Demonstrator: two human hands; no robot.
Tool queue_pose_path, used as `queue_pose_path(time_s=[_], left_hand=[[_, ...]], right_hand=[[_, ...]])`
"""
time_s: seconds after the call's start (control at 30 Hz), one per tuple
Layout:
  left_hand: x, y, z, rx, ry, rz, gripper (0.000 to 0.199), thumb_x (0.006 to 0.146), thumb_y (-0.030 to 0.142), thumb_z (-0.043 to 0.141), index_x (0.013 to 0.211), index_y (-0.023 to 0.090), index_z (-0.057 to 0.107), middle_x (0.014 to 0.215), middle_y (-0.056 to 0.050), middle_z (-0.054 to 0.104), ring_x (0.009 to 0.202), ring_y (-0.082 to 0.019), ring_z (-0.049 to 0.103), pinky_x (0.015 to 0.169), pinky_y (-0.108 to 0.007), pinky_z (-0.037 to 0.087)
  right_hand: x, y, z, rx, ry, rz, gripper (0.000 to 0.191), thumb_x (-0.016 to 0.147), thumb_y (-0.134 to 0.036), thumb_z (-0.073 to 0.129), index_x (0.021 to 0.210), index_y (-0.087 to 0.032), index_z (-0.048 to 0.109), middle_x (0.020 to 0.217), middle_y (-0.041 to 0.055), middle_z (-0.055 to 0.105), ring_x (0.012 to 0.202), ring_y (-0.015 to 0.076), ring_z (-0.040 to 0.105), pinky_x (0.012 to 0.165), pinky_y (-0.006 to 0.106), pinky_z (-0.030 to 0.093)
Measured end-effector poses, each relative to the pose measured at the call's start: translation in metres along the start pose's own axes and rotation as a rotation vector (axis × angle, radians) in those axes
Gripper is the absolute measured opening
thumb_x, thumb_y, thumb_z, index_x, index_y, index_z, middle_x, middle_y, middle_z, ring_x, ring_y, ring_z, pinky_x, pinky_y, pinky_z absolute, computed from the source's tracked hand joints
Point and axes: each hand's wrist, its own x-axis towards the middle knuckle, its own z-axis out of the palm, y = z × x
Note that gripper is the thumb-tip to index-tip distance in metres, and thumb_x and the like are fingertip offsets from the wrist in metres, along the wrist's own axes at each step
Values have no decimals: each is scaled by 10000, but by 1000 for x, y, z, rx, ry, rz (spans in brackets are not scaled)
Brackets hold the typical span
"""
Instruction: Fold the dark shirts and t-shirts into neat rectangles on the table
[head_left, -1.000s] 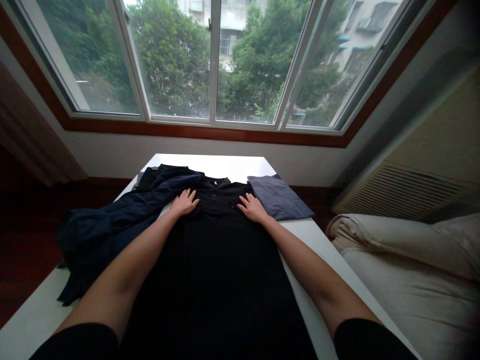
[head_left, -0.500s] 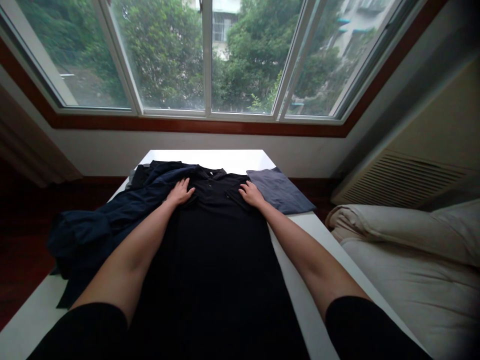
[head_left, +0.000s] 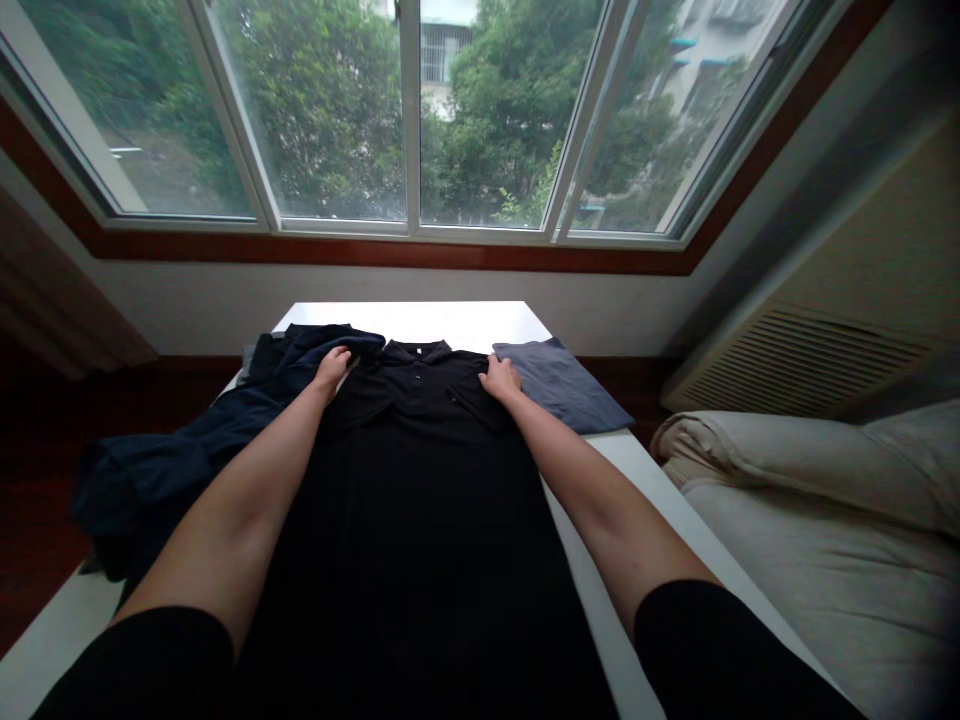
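Observation:
A black polo shirt (head_left: 427, 480) lies spread on the white table (head_left: 420, 318), its collar at the far end and its hem toward me. My left hand (head_left: 332, 370) is closed on the edge of a dark navy garment (head_left: 247, 430), beside the shirt's left shoulder. At the opposite shoulder, my right hand (head_left: 501, 378) has its fingers bent and gripping the black fabric. The short sleeves are folded inward over the chest. Part of the navy garment is hidden behind my left forearm.
A folded grey-blue cloth (head_left: 562, 385) lies at the table's right edge. The navy garment is heaped along the left side and hangs over the edge. A beige padded seat (head_left: 817, 530) stands to the right; a window (head_left: 412, 130) is ahead.
My left hand has moved left off the shirt, and the navy garment has shifted left with it, baring more of the shirt's left shoulder. My right hand's fingers have curled in at the right shoulder.

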Motion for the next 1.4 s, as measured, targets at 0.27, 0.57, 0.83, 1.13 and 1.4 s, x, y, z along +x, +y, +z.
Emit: queue_pose_path(time_s=[0.27, 0.57, 0.83, 1.13, 1.4], left_hand=[[-22, 35, -1, 65, 34, -36, 346, 899, 268, 590, 1226, 186, 667, 1235, -140, 695, 1159, -256, 664, 991, -375, 536], [-286, 98, 106, 648, -716, 1015, 177, 973, 289, 544, 1061, 237, 689, 1001, -73, 683, 934, -229, 659, 818, -347, 515], [-436, 100, 167, 621, -1046, 1247, 452, 976, 380, 555, 1399, 233, 491, 885, -95, 713, 684, -256, 703, 462, -356, 386], [-447, 127, 165, 635, -1158, 1155, 199, 962, 272, 546, 1149, 205, 555, 902, -49, 727, 773, -233, 739, 556, -314, 427], [-439, 143, 159, 464, -1038, 1070, 265, 960, 323, 550, 1212, 240, 542, 994, -24, 734, 783, -195, 710, 584, -278, 423]], right_hand=[[23, 6, -12, 499, -40, 5, 563, 841, -304, 730, 1373, -167, 609, 1214, 142, 694, 1067, 263, 685, 940, 383, 551], [25, -1, -20, 534, -58, -88, 349, 845, -229, 660, 1180, -159, 732, 963, 54, 730, 808, 166, 658, 770, 291, 562], [32, -5, -25, 354, -15, -142, 368, 868, -146, 529, 1098, -202, 812, 1104, 44, 777, 1007, 192, 684, 954, 281, 499], [28, -7, -43, 213, -52, -127, 354, 886, -177, 573, 1122, -266, 822, 1174, 16, 776, 1074, 183, 708, 919, 201, 492], [29, -14, -76, 223, -120, -73, 284, 916, -232, 619, 1111, -212, 825, 947, 55, 797, 788, 172, 745, 800, 220, 535]])
